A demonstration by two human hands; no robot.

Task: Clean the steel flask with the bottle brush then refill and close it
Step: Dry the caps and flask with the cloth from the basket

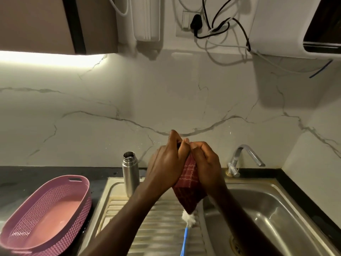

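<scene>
The steel flask [130, 176] stands upright and uncapped at the back of the sink's draining board, left of my hands. My left hand [167, 161] and my right hand [205, 161] are raised together above the board, both gripping a dark red checked cloth [189, 189] that hangs down between them. Whether anything is wrapped inside the cloth is hidden. The bottle brush [188, 221] lies on the ribbed board below the cloth, white bristle head up, blue handle running toward me. The flask's cap is not in sight.
A pink plastic basket [79, 183] sits on the dark counter at left. The steel sink basin [273, 215] is at right, with a chrome tap [243, 157] behind it. A marble-patterned wall rises at the back, with cables and a white appliance above.
</scene>
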